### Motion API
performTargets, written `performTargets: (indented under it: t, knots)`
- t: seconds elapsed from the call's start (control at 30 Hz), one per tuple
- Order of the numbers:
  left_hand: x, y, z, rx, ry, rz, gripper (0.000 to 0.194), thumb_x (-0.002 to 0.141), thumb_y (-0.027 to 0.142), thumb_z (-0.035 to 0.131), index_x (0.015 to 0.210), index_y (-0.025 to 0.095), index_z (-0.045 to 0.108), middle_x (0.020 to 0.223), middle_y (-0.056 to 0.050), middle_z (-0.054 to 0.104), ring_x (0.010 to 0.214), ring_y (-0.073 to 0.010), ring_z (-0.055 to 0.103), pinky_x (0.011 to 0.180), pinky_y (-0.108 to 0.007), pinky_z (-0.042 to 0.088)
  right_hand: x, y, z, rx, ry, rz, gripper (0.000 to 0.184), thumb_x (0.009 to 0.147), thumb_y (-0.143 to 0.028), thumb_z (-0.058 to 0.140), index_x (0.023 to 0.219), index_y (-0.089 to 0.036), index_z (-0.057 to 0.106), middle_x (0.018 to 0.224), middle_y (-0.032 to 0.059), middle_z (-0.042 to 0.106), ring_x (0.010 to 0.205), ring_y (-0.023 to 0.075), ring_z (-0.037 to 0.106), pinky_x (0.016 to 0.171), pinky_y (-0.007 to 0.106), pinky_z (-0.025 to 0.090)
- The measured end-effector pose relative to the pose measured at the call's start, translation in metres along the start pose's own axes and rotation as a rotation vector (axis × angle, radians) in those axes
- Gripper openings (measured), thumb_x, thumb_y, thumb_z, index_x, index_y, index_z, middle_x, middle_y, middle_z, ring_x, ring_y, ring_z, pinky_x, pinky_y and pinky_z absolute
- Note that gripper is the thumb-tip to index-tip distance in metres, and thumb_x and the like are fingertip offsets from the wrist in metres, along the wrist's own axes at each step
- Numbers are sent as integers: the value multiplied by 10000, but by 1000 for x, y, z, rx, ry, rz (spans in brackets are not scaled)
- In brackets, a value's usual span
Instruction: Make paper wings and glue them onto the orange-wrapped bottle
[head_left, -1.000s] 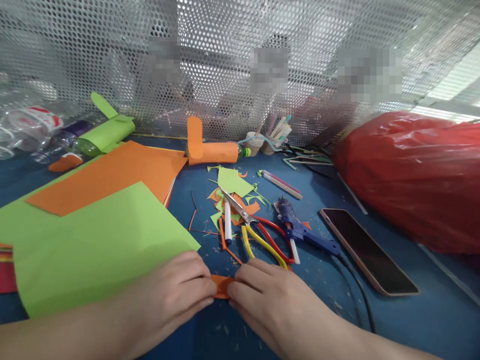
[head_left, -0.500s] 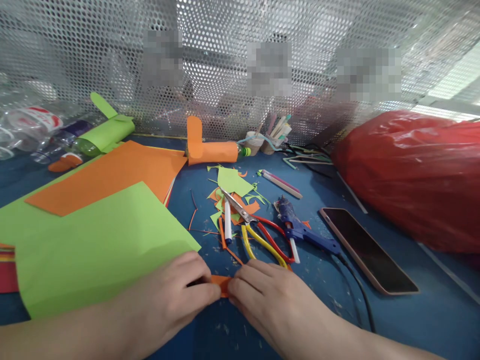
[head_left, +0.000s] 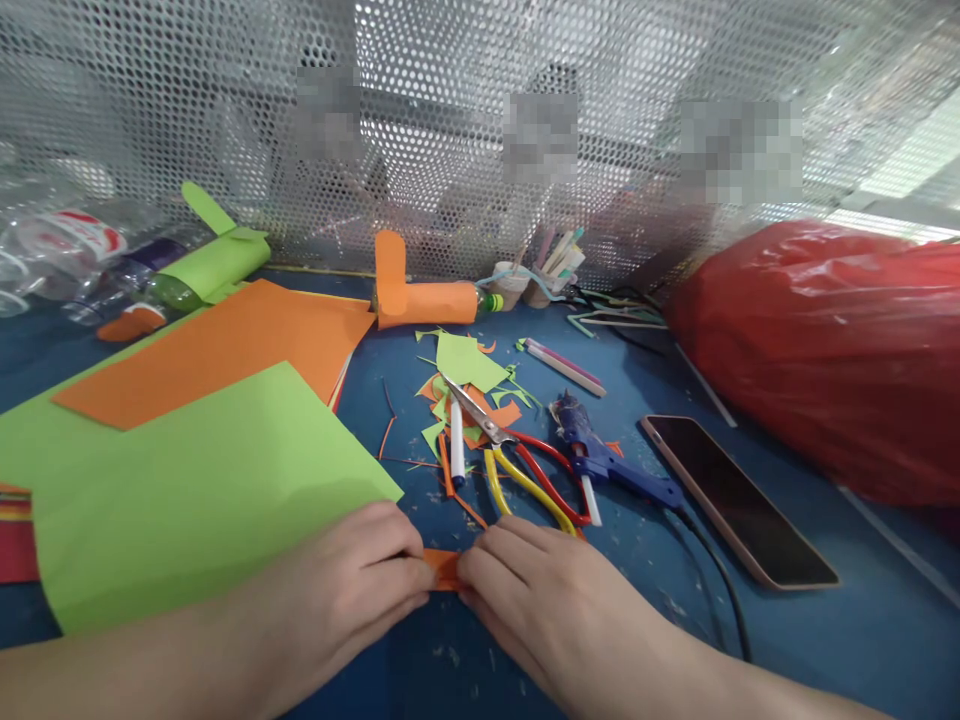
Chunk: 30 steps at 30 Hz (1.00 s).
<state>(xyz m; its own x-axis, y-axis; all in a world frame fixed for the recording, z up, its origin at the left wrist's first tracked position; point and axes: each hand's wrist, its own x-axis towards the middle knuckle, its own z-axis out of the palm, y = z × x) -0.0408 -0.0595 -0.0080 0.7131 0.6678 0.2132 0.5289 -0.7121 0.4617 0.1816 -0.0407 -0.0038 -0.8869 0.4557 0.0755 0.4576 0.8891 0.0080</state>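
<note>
A small piece of orange paper (head_left: 442,569) lies between my hands near the front of the table, its ends hidden under my fingers. My left hand (head_left: 367,570) is closed on its left end, and my right hand (head_left: 536,580) pinches the right end. Just beyond my right hand are scissors (head_left: 491,430) with one red and one yellow handle, lying slightly open. A white marker (head_left: 457,445) and green and orange paper scraps (head_left: 469,362) lie beside the blades. Under my left forearm spreads a large green sheet (head_left: 210,490).
To the right are a blue glue gun (head_left: 592,455) with its cord and a phone (head_left: 739,500). A red plastic bag (head_left: 825,360) bulges at the far right. Behind stand an orange-wrapped bottle (head_left: 431,304), a green-wrapped bottle (head_left: 217,268), cups of pens (head_left: 544,285) and a perforated metal screen (head_left: 450,110).
My left thumb and fingers have shifted slightly on the orange paper, showing a little more of it. My right hand stays almost in place.
</note>
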Motion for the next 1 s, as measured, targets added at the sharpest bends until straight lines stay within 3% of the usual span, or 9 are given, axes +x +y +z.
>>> performTargets:
  t: [0.17,0.43,0.63,1.0]
  knots:
    - [-2,-2,4,35,65,38,326,1033,193,301,1006,187,626,859,-38,642,754,-172,576,677,-278,500,-3,1,3,18,-11,-12,82,871,-119,597,841,-185,559,796,14,597,656,175,511,563,317,384]
    - [-3,-4,9,48,50,18,293,999,146,358,877,170,624,852,-52,616,757,-189,557,640,-289,462,-1,0,4,-32,2,-15,100,836,-107,622,805,-175,556,771,17,579,649,178,499,560,323,385]
    - [-1,-4,5,-101,-2,-63,171,968,147,491,1050,198,632,918,-26,632,860,-184,577,776,-296,493,2,-2,2,-61,7,-34,115,808,-80,631,783,-168,561,740,11,563,639,177,500,549,324,376]
    - [2,-2,1,-39,15,4,324,1027,169,315,948,170,629,889,-46,658,812,-177,591,734,-292,524,3,-4,-4,45,-19,40,184,784,-64,691,771,-175,545,731,0,601,601,156,539,530,300,398]
